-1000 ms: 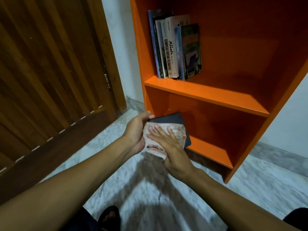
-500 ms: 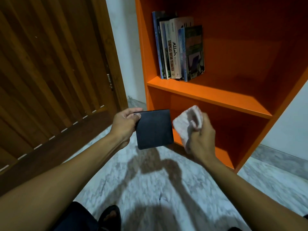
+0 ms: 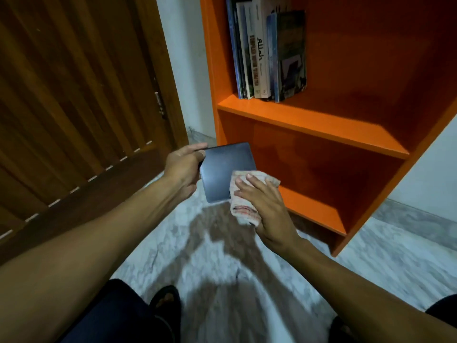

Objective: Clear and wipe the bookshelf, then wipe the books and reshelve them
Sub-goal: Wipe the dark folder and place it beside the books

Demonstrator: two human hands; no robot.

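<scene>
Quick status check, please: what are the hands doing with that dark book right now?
Left hand grips dark book by its edge. Right hand presses cloth on its cover. Nothing blocking.

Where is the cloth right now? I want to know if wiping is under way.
In the head view, the cloth lies under the right hand, pressed on the dark book the left hand holds before the orange bookshelf.

Bookshelf (image 3: 314, 125): bright orange, darker red-orange in shaded back. Held book (image 3: 226, 169): plain dark navy/charcoal cover w/ dull sheen. Cloth (image 3: 243, 209): off-white/pinkish w/ red stripes near one edge. Shelved books (image 3: 268, 53): blue, white & green spines; white one has black script, another yellowish lettering. Door (image 3: 74, 95): dark brown slatted wood. Floor (image 3: 217, 256): grey-white marbled. Wall (image 3: 425, 174): pale grey-white.
</scene>
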